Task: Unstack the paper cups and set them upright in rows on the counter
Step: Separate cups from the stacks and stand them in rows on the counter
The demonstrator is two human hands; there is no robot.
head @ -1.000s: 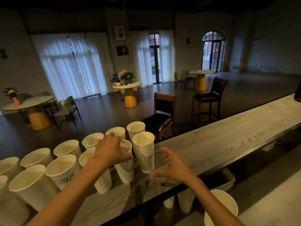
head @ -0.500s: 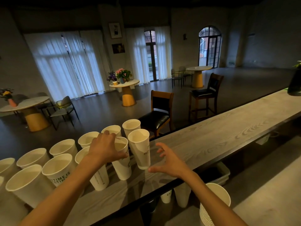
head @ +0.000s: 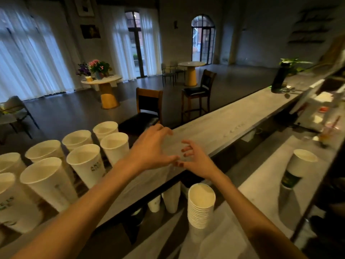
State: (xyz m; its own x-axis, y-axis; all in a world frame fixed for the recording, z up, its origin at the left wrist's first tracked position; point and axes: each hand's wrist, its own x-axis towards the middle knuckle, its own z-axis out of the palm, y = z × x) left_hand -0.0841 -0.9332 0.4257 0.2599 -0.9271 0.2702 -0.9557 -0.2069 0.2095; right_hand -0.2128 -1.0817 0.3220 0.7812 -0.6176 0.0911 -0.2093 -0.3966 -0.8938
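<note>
Over the counter (head: 233, 120), both the left hand (head: 151, 148) and right hand (head: 196, 159) hover loosely spread, empty, fingertips motion-blurred.

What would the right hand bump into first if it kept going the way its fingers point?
Probably the left hand. The right hand has its fingers aimed left and a bit forward, and its fingertips sit nearly against the left hand's thumb, above the bare counter. Depth is hard to judge, so it might slip just past.

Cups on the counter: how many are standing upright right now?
8. Far row, four cups; near row, four cups. More may sit past the left frame edge.
</note>
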